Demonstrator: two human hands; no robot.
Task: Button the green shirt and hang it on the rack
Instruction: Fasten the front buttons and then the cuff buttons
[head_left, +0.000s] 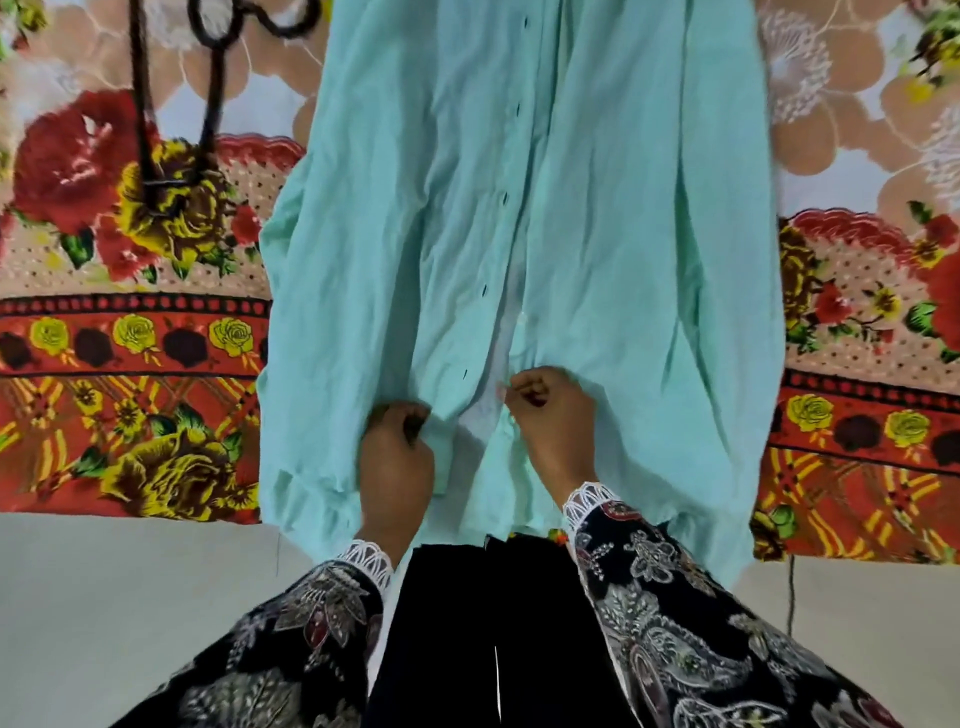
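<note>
The pale green shirt (597, 218) lies flat on a flowered bedspread, front up, hem toward me. Its left front panel carries a line of dark buttonholes running up the middle. The two front edges gape apart near the hem, showing white lining. My left hand (397, 457) pinches the buttonhole edge low on the left panel. My right hand (553, 421) pinches the opposite edge just right of the gap. No button is clearly visible between the fingers.
A dark brown hanger (208, 88) lies on the bedspread (130, 338) at the upper left, beside the shirt. The bed's near edge runs across below the hem, with pale floor (104, 597) on either side of me.
</note>
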